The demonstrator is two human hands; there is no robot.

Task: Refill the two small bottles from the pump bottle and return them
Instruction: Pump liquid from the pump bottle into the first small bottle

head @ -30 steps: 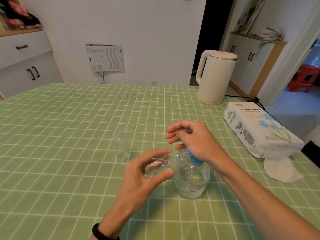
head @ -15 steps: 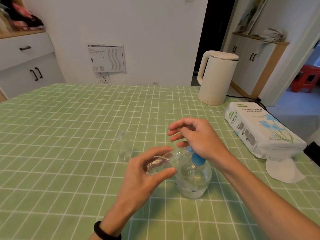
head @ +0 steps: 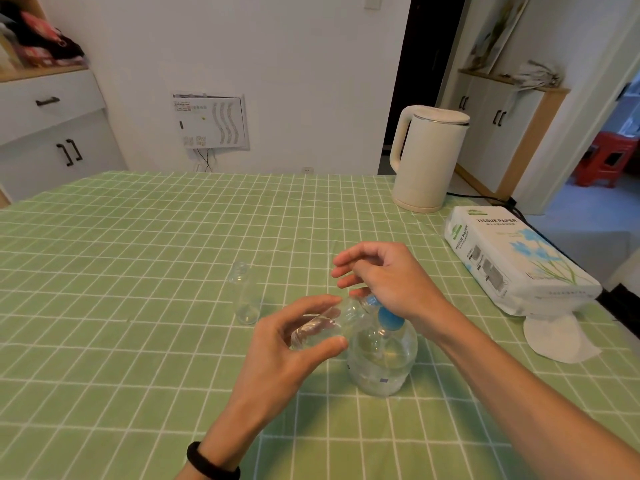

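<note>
A clear pump bottle (head: 381, 362) with a blue pump head stands on the green checked tablecloth, near the front. My left hand (head: 284, 344) pinches a small clear bottle (head: 325, 327), tilted with its mouth against the blue spout. My right hand (head: 388, 282) rests on top of the pump head, its fingers loosely spread above the spout. A second small clear bottle (head: 246, 294) stands upright and uncapped to the left, apart from both hands.
A cream electric kettle (head: 427, 157) stands at the table's far right. A white tissue paper pack (head: 512, 261) and a loose tissue (head: 561, 337) lie along the right edge. White cabinets stand beyond the table on both sides.
Both hands and the bottles keep the same pose throughout. Only the camera shifts slightly.
</note>
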